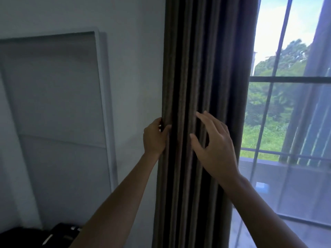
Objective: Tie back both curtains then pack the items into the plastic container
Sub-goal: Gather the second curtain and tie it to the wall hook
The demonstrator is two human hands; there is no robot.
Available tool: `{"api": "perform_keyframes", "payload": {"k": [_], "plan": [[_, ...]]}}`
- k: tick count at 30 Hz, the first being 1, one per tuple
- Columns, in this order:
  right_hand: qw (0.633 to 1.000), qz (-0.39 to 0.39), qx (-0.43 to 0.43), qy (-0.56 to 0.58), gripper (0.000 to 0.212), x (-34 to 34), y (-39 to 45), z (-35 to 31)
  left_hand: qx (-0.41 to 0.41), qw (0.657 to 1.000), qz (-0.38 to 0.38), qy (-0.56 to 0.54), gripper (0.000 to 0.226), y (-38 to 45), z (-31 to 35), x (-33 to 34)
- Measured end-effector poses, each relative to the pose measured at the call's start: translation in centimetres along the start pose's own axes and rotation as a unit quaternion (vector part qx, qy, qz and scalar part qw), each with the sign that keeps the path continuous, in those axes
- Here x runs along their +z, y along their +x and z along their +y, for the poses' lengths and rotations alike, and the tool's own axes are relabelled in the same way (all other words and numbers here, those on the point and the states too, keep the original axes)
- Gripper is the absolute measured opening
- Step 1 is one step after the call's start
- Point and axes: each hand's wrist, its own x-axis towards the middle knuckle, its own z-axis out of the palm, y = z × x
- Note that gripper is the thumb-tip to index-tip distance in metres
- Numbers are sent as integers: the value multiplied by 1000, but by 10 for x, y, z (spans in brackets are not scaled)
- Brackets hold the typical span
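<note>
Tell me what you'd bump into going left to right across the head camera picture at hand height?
White framed panel on the wall → left hand gripping the curtain's edge → dark pleated curtain → right hand spread open against the folds → window with green trees outside.

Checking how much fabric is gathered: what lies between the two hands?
In the head view, only pleated folds of the dark brown curtain lie between the left hand and the right hand.

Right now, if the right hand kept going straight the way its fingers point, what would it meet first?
The right hand is open, fingers aimed up and left at the gathered dark curtain. It would most likely meet the curtain's folds first; the fingertips look nearly on the fabric already, though depth is hard to judge.
</note>
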Motion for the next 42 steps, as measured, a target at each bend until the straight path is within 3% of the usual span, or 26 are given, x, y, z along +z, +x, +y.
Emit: {"api": "perform_keyframes", "payload": {"k": [8, 11, 19, 20, 23, 25, 27, 30, 33, 37, 42], "plan": [[996, -28, 7, 88, 55, 19, 3, -15, -110, 988, -88, 70, 12, -59, -76, 5], [994, -23, 7, 108, 57, 32, 5, -21, -127, 986, -86, 65, 28, -79, -92, 0], [998, -45, -1, 34, 60, 65, 10, -25, -129, 985, -106, 51, 11, -90, -124, -24], [999, -43, -3, 20, 61, 70, 9, -24, -125, 985, -107, 47, 14, -89, -128, -28], [999, -36, 4, -32, 64, 84, 4, -23, -122, 987, -101, 29, 56, -86, -143, -40], [998, -25, 5, -56, 66, 92, 2, -20, -110, 990, -85, 31, 67, -88, -150, -47], [997, -19, 4, -71, 68, 100, 0, -18, -94, 992, -69, 53, 60, -91, -147, -55], [997, -15, 29, -75, 76, 107, -1, -15, -100, 991, -55, 72, 31, -92, -137, -64], [996, -19, 68, -54, 88, 115, -7, -12, -122, 990, -60, 32, 6, -92, -128, -70], [994, -19, 106, -11, 99, 127, -21, -4, -124, 990, -53, 34, 9, -94, -131, -78], [985, -74, 141, 60, 104, 148, -61, 7, -164, 979, -89, 77, 5, -94, -135, -84]]}}
